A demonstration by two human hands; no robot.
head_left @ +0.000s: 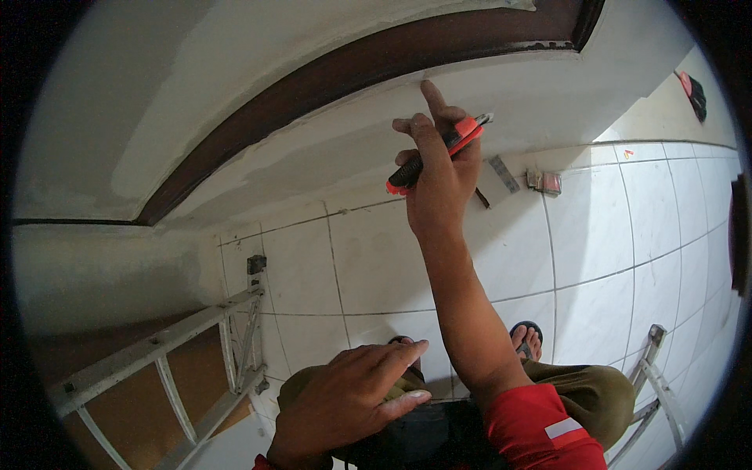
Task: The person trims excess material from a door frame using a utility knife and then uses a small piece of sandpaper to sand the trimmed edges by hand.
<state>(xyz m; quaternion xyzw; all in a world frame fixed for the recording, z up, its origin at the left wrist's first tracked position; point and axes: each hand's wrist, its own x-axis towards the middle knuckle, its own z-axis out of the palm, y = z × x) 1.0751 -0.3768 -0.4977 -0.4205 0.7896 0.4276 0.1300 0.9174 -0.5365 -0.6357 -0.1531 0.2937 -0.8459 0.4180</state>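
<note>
My right hand [440,176] reaches up to the patchy, pale wall [337,137]. It grips a red-and-black utility knife [468,131] across the palm, its metal tip pointing up to the right. The index finger stretches out toward the wall just below a dark brown wooden frame [313,88]; whether it touches is hard to tell. Low in the view, my left hand [352,395] hovers over my lap, holding nothing, its fingers straight and dusted with white.
A metal ladder [160,345] lies along the left side, and more metal legs [656,368] stand at lower right. On the white tiles by the wall lie a flat grey strip [504,174] and a small reddish block [551,184]. A red-and-black object [693,95] is at upper right.
</note>
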